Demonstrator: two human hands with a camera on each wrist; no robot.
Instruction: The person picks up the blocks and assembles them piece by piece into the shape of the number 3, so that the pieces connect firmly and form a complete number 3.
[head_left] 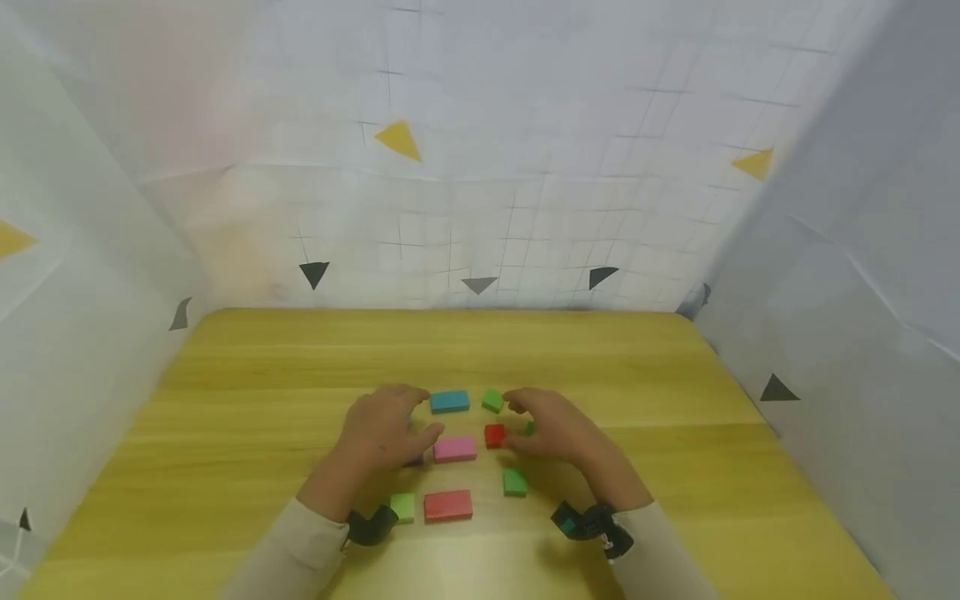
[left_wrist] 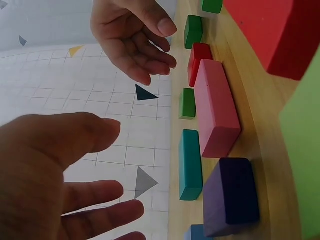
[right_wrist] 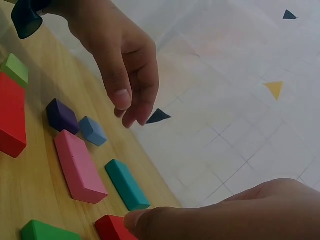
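Note:
My left hand (head_left: 384,429) hovers over the left side of a group of coloured blocks, fingers apart and nothing in them. Below it, partly covered in the head view, are a purple block (left_wrist: 231,197) and a light blue block (right_wrist: 93,131). Facing it, my right hand (head_left: 553,427) is held above the right side with relaxed fingers and no block in its grasp. Its thumb overlaps a small red block (head_left: 495,435) in the right wrist view. Between the hands lie a teal block (head_left: 450,402), a pink block (head_left: 454,449) and a small green block (head_left: 492,400).
Nearer the body are a long red block (head_left: 448,506), a light green block (head_left: 402,507) and a green block (head_left: 514,482). Another green block (head_left: 530,427) peeks out behind the right hand. The wooden table (head_left: 225,375) is bounded by white patterned sheets (head_left: 525,217) behind and at both sides.

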